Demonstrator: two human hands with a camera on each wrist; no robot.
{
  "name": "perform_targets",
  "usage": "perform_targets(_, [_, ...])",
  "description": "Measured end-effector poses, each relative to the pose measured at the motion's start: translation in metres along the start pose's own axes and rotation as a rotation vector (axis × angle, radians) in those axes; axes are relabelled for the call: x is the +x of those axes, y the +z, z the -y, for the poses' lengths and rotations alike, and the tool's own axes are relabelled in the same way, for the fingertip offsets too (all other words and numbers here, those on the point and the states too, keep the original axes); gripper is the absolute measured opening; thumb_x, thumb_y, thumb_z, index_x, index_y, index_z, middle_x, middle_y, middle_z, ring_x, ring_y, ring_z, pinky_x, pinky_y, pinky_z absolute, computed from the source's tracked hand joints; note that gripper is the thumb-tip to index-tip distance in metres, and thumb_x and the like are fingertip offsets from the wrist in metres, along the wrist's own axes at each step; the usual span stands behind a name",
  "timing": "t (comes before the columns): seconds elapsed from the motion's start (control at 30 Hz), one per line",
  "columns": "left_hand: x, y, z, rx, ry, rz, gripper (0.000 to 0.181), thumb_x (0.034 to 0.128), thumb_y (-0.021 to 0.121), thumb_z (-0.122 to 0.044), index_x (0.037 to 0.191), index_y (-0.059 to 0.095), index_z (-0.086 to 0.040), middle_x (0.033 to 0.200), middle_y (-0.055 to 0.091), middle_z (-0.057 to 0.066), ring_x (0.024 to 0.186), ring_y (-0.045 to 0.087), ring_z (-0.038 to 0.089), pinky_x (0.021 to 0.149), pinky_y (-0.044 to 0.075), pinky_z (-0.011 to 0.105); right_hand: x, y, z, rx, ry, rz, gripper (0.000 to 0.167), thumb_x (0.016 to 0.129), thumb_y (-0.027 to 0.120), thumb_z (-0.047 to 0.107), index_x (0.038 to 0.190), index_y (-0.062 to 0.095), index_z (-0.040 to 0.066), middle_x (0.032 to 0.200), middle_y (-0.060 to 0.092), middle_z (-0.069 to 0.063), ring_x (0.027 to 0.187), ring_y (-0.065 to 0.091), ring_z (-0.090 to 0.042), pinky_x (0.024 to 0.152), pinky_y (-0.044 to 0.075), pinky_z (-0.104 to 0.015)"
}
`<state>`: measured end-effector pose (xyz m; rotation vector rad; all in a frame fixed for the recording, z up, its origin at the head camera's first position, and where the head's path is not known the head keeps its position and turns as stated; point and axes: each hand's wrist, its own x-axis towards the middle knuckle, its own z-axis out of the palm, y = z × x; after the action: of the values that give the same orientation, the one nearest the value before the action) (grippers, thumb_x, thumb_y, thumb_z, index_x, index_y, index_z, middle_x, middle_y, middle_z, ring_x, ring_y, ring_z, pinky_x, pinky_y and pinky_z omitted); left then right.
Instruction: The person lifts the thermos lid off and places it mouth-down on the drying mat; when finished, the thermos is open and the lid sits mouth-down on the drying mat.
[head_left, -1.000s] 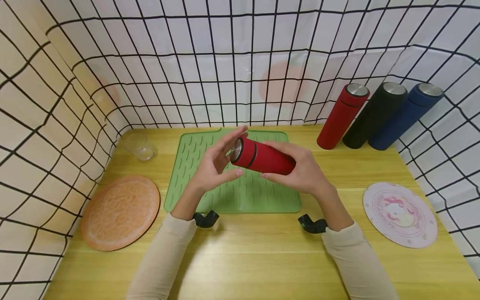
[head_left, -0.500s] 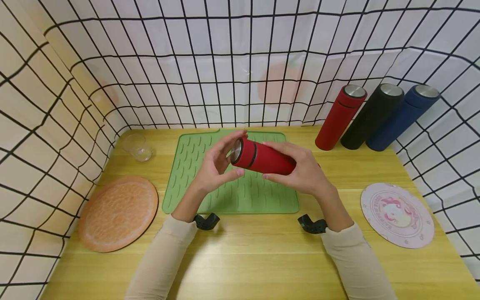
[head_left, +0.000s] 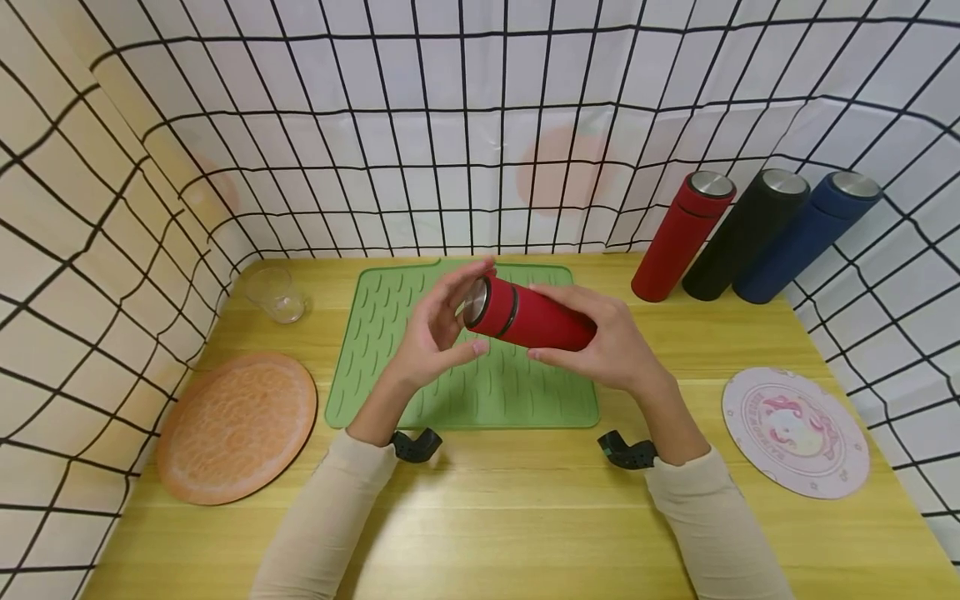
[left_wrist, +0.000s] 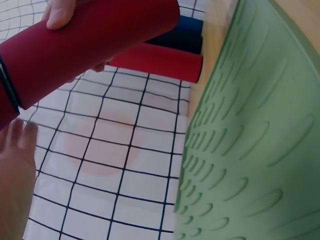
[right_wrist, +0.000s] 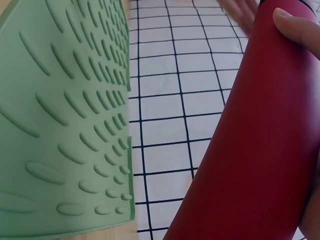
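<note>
A red thermos flask (head_left: 543, 321) with a steel-topped cap (head_left: 476, 302) is held above the green ridged mat (head_left: 375, 367), tilted with its cap toward the left. My right hand (head_left: 611, 342) grips the flask's lower body; in the right wrist view its thumb (right_wrist: 295, 25) presses along the red side. Around the cap end my left hand (head_left: 431, 337) is spread, thumb below and fingers above, without gripping it. The left wrist view has the left fingers (left_wrist: 20, 135) beside the flask (left_wrist: 90, 45); whether they touch it cannot be told.
Red (head_left: 678, 242), black (head_left: 742, 242) and blue (head_left: 802, 242) flasks stand at the back right. A clear glass (head_left: 277, 296) is at the back left. An orange round mat (head_left: 240, 429) lies left, a pink round mat (head_left: 795, 433) right. Black-and-white grid cloth (head_left: 420, 125) encloses the table.
Both hands and the red flask stay almost where they were. The whole scene shifts slightly with the head.
</note>
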<state>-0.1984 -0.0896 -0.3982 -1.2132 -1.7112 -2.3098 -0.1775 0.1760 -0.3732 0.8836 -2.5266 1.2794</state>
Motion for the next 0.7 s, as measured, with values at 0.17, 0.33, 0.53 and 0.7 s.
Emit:
perform_targets(0.17, [-0.0007,0.0012,-0.0009,-0.012,-0.017,-0.062,0.066,0.0872,0.083,-0.011,0.146,0.054,-0.005,0.15,0.054,0.009,0.135,0.051,0.025,0.103,0.051,0.03,-0.0008,-0.0008,0.0009,-0.003,0.003,-0.003,0.074,0.078,0.092,0.024,0.144,0.06,0.03,0.13,0.069,0.0,0.112,0.063,-0.02,0.08,0.061,-0.039])
perform_targets(0.33, [0.0008,0.0034,0.0,0.03,-0.027,-0.079,0.073,0.0854,0.086,-0.026,0.145,0.05,-0.006,0.148,0.052,0.008,0.138,0.047,0.024,0.106,0.049,0.031,-0.0004,0.0007,-0.0008,0.005,0.007,-0.004,0.074,0.078,0.092,0.025,0.145,0.06,0.031,0.13,0.069,0.0,0.112,0.063,-0.019,0.081,0.061,-0.039])
perform_targets(0.53, [0.0024,0.0035,0.0009,-0.011,0.017,0.036,0.065,0.0864,0.065,0.009,0.148,0.046,0.0,0.156,0.047,0.014,0.144,0.043,0.03,0.107,0.049,0.034,-0.0022,0.002,-0.0037,0.026,0.029,0.011,0.074,0.078,0.092,0.023,0.144,0.06,0.03,0.13,0.069,0.0,0.113,0.062,-0.02,0.082,0.061,-0.04])
perform_targets(0.7, [-0.0005,0.0027,0.0026,0.037,-0.036,-0.07,0.07,0.086,0.086,-0.022,0.143,0.051,-0.002,0.139,0.058,0.004,0.128,0.054,0.021,0.099,0.052,0.03,-0.0031,0.0027,-0.0037,0.023,0.04,0.02,0.074,0.078,0.092,0.025,0.145,0.059,0.032,0.13,0.068,0.001,0.114,0.062,-0.02,0.082,0.061,-0.04])
